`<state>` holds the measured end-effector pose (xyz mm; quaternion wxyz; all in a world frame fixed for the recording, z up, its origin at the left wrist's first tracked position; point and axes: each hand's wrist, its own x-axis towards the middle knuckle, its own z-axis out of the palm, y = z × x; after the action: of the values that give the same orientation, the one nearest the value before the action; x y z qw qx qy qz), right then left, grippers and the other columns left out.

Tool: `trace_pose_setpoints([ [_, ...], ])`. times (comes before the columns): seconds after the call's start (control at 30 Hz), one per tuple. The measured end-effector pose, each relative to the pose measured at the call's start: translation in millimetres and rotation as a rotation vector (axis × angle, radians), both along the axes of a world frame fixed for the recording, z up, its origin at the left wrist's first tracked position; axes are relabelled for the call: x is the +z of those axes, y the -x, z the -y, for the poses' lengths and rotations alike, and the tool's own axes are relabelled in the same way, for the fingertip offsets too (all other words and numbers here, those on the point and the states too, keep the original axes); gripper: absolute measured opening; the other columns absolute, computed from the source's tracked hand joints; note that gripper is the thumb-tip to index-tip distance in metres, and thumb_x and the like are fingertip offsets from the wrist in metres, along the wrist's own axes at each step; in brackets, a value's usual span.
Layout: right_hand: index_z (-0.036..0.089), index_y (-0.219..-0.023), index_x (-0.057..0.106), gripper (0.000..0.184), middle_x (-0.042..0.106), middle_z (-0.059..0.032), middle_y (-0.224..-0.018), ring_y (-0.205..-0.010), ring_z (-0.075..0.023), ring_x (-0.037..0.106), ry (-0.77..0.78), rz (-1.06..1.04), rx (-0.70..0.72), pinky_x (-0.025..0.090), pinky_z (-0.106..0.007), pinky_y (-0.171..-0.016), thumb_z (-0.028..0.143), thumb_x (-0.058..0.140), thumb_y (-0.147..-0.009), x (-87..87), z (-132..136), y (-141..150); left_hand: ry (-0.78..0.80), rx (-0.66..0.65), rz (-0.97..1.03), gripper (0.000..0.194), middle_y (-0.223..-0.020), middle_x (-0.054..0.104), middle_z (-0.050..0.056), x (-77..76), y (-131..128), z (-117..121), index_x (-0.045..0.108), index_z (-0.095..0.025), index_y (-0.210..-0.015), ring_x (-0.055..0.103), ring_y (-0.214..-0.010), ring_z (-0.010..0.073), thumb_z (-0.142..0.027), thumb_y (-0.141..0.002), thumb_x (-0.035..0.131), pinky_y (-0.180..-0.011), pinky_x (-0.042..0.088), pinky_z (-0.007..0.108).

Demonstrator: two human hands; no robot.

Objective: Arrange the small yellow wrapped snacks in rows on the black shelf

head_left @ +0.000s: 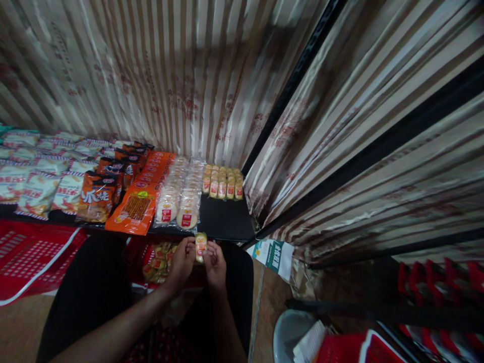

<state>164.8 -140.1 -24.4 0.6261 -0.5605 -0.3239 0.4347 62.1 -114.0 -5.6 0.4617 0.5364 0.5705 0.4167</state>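
Between my left hand (182,264) and my right hand (216,264) is a small yellow snack packet (200,247) with a red and orange label. Fingers of both hands close on its sides, and it is held upright just in front of the shelf edge. Below and to the left, a red basket (134,254) between my knees holds several similar yellow packets (161,257). On the black shelf (223,219) ahead, matching yellow packets (222,182) stand in rows at the right end. Beside them lie clear packs of round white crackers (188,204).
Further left on the shelf are an orange bag of sticks (136,206), orange-black bags (96,196) and white bags (40,194). A striped curtain (181,75) hangs behind black posts (291,91). Another red basket (41,252) is at left; a pale bin (287,333) stands at lower right.
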Motion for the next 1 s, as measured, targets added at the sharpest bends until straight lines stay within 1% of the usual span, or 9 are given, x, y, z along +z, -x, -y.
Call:
trace_pose_setpoints([
  [0.1, 0.017, -0.106, 0.057, 0.043, 0.069, -0.0081, -0.097, -0.087, -0.0193, 0.066, 0.008, -0.042, 0.022, 0.053, -0.031, -0.079, 0.035, 0.068, -0.069, 4.6, -3, -7, -0.029, -0.040, -0.013, 0.028, -0.094, 0.066, 0.006, 5.2, -5, -4, 0.060, -0.018, -0.097, 0.061, -0.085, 0.0170, -0.023, -0.076, 0.043, -0.077, 0.047, 0.030],
  [0.23, 0.018, -0.108, 0.058, 0.041, 0.069, -0.0080, -0.102, -0.092, -0.0201, 0.066, -0.006, -0.044, 0.100, 0.053, -0.033, -0.084, 0.034, 0.066, -0.072, 11.8, -11, -18, -0.061, -0.068, -0.041, 0.029, -0.099, 0.066, 0.007, 12.7, -11, -11, 0.060, -0.018, -0.100, 0.060, -0.092, 0.0174, -0.021, -0.079, 0.040, -0.084, 0.046, 0.032],
  [0.4, 0.018, -0.104, 0.060, 0.039, 0.070, -0.0071, -0.098, -0.090, -0.0194, 0.066, -0.007, -0.002, 0.069, 0.052, -0.032, -0.083, 0.032, 0.068, -0.067, 17.0, -27, -29, -0.086, -0.067, -0.074, 0.029, -0.102, 0.066, 0.007, 24.3, -21, -22, 0.061, -0.016, -0.097, 0.059, -0.097, 0.0168, -0.014, -0.076, 0.041, -0.092, 0.043, 0.033],
  [0.53, 0.018, -0.100, 0.060, 0.038, 0.069, -0.0070, -0.093, -0.086, -0.0185, 0.065, -0.027, 0.040, 0.059, 0.052, -0.032, -0.080, 0.031, 0.068, -0.066, 21.3, -43, -36, -0.063, -0.059, -0.058, 0.031, -0.103, 0.066, 0.006, 31.2, -30, -34, 0.060, -0.017, -0.100, 0.060, -0.096, 0.0160, -0.012, -0.074, 0.044, -0.092, 0.044, 0.031],
  [0.6, 0.017, -0.100, 0.061, 0.037, 0.068, -0.0066, -0.092, -0.084, -0.0178, 0.064, -0.025, 0.092, 0.057, 0.053, -0.031, -0.077, 0.032, 0.067, -0.067, 23.8, -51, -40, -0.060, -0.047, -0.043, 0.032, -0.102, 0.066, 0.006, 33.5, -35, -41, 0.059, -0.017, -0.101, 0.060, -0.095, 0.0160, -0.012, -0.073, 0.045, -0.091, 0.044, 0.031],
  [0.7, 0.018, -0.099, 0.063, 0.034, 0.064, -0.0059, -0.092, -0.081, -0.0166, 0.062, -0.025, 0.214, 0.014, 0.052, -0.029, -0.073, 0.032, 0.066, -0.068, 26.3, -65, -45, -0.072, -0.041, -0.012, 0.032, -0.102, 0.065, 0.005, 36.8, -41, -52, 0.059, -0.019, -0.101, 0.059, -0.094, 0.0158, -0.011, -0.073, 0.046, -0.091, 0.044, 0.031],
  [0.83, 0.019, -0.097, 0.065, 0.030, 0.062, -0.0045, -0.090, -0.075, -0.0147, 0.059, -0.033, 0.353, -0.041, 0.051, -0.028, -0.073, 0.032, 0.063, -0.070, 26.8, -82, -49, -0.044, -0.059, -0.002, 0.031, -0.104, 0.064, 0.007, 40.8, -48, -68, 0.059, -0.017, -0.101, 0.059, -0.093, 0.0157, -0.011, -0.074, 0.047, -0.089, 0.045, 0.031],
  [1.0, 0.018, -0.101, 0.065, 0.031, 0.062, -0.0038, -0.087, -0.071, -0.0142, 0.056, -0.005, 0.476, -0.075, 0.049, -0.027, -0.070, 0.030, 0.059, -0.072, 24.6, -105, -51, -0.063, -0.075, -0.030, 0.033, -0.111, 0.062, 0.010, 44.2, -56, -83, 0.056, -0.016, -0.109, 0.057, -0.101, 0.0183, -0.015, -0.077, 0.047, -0.094, 0.042, 0.035],
])
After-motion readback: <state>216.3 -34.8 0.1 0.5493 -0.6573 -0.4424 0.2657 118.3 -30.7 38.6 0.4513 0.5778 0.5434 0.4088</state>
